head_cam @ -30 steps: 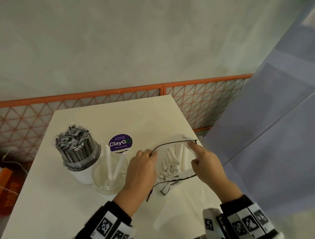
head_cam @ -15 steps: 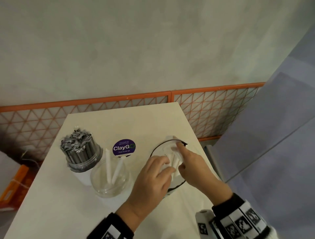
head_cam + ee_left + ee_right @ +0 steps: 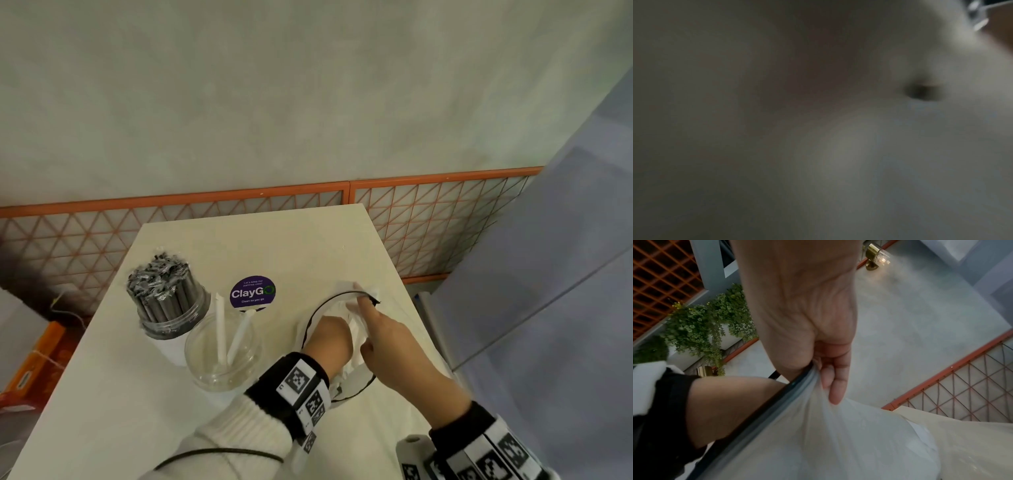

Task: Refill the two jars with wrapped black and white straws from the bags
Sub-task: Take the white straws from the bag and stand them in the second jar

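While the bag (image 3: 346,373) mouth is pinched open by the right hand (image 3: 387,346), the left hand (image 3: 329,339) is buried inside; its grip cannot be told. White straws must next be lifted to the near-empty jar (image 3: 222,373).

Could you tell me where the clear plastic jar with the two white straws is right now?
In the head view, the clear plastic jar stands on the white table, just in front of the black-straw jar and left of the left hand.

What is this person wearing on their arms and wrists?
Both hands are bare. The left hand has a black wrist band carrying white tags printed with black square codes, over a cream knitted sleeve; a thin black cable crosses it. The right hand has a similar black band with code tags.
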### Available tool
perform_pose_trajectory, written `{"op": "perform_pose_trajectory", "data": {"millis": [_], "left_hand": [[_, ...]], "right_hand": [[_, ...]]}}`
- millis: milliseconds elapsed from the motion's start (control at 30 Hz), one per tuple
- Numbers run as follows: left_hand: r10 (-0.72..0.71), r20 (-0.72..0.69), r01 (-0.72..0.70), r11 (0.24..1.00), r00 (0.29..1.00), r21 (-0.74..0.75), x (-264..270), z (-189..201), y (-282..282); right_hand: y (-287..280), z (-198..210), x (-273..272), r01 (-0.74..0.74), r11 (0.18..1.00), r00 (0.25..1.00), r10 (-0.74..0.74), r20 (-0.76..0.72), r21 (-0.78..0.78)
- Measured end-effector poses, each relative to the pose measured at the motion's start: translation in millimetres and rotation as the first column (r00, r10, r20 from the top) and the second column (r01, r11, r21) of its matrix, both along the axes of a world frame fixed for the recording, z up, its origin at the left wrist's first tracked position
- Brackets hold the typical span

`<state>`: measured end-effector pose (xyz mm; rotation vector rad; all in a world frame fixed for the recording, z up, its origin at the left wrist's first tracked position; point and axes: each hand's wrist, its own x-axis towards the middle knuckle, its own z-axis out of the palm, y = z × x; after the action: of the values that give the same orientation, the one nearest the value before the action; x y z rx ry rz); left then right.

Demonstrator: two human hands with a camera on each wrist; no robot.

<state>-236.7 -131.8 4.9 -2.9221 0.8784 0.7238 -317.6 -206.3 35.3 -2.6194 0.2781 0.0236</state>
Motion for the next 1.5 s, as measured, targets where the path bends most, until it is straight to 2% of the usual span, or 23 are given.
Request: {"op": "perform_pose_trajectory", "data": {"millis": [100,233,333,400,500,567,700,767,800,900,967,1033,1067,1167,1233,1333,1433,1500], "left_hand": [[0.041,-0.018,-0.039,0.996,0.999,0.075,-3.1,-7.0,1.1],[-0.054,-0.027,0.057,0.991,0.998,0.123,-5.0,-23.8,7.8],[-0.038,-0.042,0.039,0.999,0.998,0.027,-4.2,-20.9,10.6],[0.031,-0.038,-0.035,0.993,0.999,-0.116,-1.1,-20.8,13.7],[0.058,-0.195,-0.106,0.962,0.979,-0.25,6.3,-16.0,24.5],[0.01,-0.231,-0.07,0.965,0.973,-0.252,14.8,-15.1,32.9],[-0.141,-0.109,0.11,0.961,0.984,-0.252,29.1,-11.5,32.1],[-0.243,-0.096,0.208,0.938,0.965,-0.276,27.6,-6.7,28.1],[-0.238,-0.147,0.197,0.948,0.96,-0.249,26.5,-4.7,26.4],[-0.074,-0.345,0.016,0.985,0.936,-0.17,19.7,0.7,14.0],[-0.11,-0.327,0.079,0.991,0.939,-0.107,18.4,-0.4,4.1],[-0.262,-0.217,0.26,0.965,0.941,-0.038,18.3,0.6,3.4],[-0.359,-0.153,0.361,0.933,0.921,-0.018,20.8,-4.1,5.6],[-0.523,-0.092,0.527,0.85,0.847,0.018,26.8,-19.7,10.7],[-0.5,-0.079,0.502,0.865,0.863,0.014,29.3,-23.1,10.8],[-0.436,-0.136,0.424,0.899,0.89,-0.105,29.9,-15.7,12.4],[-0.426,-0.205,0.382,0.897,0.881,-0.222,26.7,-7.4,15.6],[-0.445,-0.225,0.392,0.887,0.867,-0.243,25.3,0.0,15.9]], "right_hand": [[2.9,-4.5,1.5,0.006,1.0,1.0,-0.006,-0.011,0.013],[6.9,-7.7,2.8,0.002,0.999,0.999,0.0,-0.042,0.044],[6.4,-8.4,3.3,0.012,0.999,1.0,-0.011,-0.021,0.05],[4.9,-7.9,3.6,0.02,0.998,1.0,-0.019,-0.01,0.055],[1.6,-9.5,3.8,0.023,0.998,1.0,-0.023,-0.007,0.064],[0.7,-9.4,4.6,0.03,0.997,0.999,-0.029,-0.012,0.067],[-2.2,-5.4,5.3,0.035,0.999,0.999,-0.035,0.001,0.036],[-6.1,-4.0,5.3,0.04,0.999,0.999,-0.041,0.008,0.028],[-8.6,-4.8,5.2,0.047,0.998,0.999,-0.047,0.01,0.035],[-15.8,-8.8,3.1,0.07,0.995,0.997,-0.071,0.015,0.067],[-18.9,-11.3,0.1,0.071,0.995,0.997,-0.072,0.012,0.075],[-20.7,-13.0,-2.9,0.08,0.994,0.997,-0.081,0.009,0.075],[-21.3,-14.2,-4.1,0.085,0.994,0.996,-0.085,-0.004,0.069],[-22.4,-17.1,-7.8,0.09,0.993,0.996,-0.088,-0.034,0.074],[-23.5,-17.4,-10.6,0.095,0.992,0.995,-0.092,-0.037,0.087],[-26.1,-17.7,-12.6,0.103,0.99,0.994,-0.101,-0.027,0.093],[-26.8,-14.1,-12.8,0.098,0.992,0.995,-0.097,-0.02,0.084],[-27.4,-11.2,-12.9,0.099,0.993,0.995,-0.098,-0.022,0.069]]}}
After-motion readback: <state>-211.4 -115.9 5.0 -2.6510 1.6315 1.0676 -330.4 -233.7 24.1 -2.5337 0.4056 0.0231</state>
